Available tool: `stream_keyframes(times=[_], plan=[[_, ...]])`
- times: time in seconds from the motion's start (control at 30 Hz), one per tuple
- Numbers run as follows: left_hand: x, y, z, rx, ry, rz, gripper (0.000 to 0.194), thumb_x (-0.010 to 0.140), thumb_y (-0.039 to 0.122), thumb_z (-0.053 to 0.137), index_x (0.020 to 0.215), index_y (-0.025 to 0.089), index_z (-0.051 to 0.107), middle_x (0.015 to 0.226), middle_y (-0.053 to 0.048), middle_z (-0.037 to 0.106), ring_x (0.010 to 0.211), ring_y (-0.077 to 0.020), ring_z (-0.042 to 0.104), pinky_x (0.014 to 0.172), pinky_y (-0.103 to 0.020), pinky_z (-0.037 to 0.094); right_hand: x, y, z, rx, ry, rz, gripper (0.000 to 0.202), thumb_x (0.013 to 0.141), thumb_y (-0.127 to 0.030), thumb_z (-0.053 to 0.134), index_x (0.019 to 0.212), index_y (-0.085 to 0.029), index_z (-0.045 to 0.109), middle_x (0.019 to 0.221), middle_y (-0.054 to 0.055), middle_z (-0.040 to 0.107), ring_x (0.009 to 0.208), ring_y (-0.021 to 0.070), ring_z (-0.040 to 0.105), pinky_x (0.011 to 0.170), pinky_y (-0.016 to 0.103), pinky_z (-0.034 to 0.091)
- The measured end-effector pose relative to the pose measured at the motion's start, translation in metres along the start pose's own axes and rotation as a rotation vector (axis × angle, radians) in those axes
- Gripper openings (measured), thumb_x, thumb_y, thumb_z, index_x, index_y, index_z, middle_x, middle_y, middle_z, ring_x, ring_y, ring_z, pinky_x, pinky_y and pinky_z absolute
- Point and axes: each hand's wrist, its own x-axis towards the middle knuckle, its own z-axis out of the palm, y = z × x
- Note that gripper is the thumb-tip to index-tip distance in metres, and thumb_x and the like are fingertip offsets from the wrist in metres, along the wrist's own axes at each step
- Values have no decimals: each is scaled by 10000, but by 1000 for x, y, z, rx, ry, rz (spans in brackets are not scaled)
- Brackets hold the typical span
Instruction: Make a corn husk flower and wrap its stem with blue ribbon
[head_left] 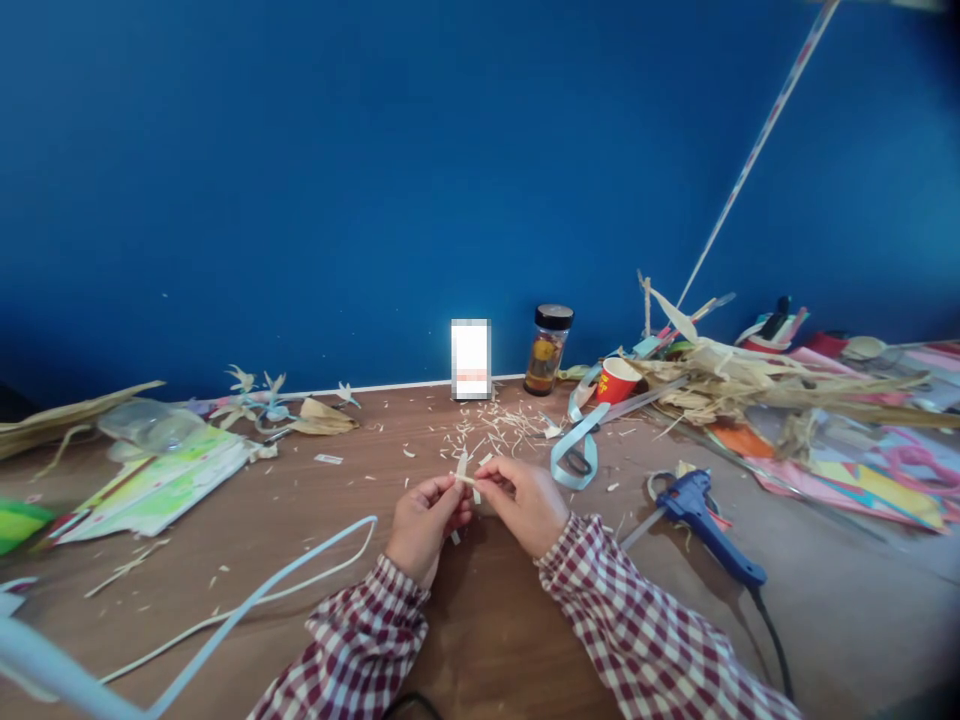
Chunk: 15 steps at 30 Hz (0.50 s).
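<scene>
Both hands meet above the middle of the brown table. My left hand pinches a small pale piece that looks like dried husk, its tip pointing up. The fingertips of my right hand are closed on the right end of a narrow pale strip, which lies across the piece. How the strip and the piece are joined is too small to tell. Beyond the hands, thin pale shavings are scattered over the table.
Right of my hands lie a blue glue gun with a black cord and a light blue ribbon. A red cup, a jar and a husk pile stand farther back. At left are papers and a pale blue arm.
</scene>
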Motion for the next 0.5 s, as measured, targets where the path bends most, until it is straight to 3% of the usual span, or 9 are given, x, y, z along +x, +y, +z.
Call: stream_keyframes(times=[0.13, 0.3, 0.5], plan=[[-3, -1, 2, 95, -56, 20, 238, 602, 314, 712, 687, 109, 626, 614, -9, 614, 504, -62, 525, 490, -163, 438, 1, 3, 0, -18, -21, -7, 202, 792, -271, 548, 985, -218, 579, 841, 6, 630, 772, 141, 566, 681, 250, 417], [-5, 0, 3, 101, -80, -21, 244, 598, 322, 718, 663, 108, 620, 599, -6, 605, 471, -47, 498, 443, -144, 410, 1, -1, -4, -51, -46, -72, 120, 830, -252, 498, 791, -196, 597, 794, 8, 598, 769, 134, 538, 688, 244, 395], [-3, 2, 2, -19, -139, -147, 266, 578, 309, 749, 703, 104, 635, 603, -6, 593, 465, -27, 496, 456, -125, 445, 0, -2, -4, -52, -17, -63, 158, 853, -270, 465, 787, -200, 591, 782, 3, 585, 721, 122, 526, 662, 234, 393]])
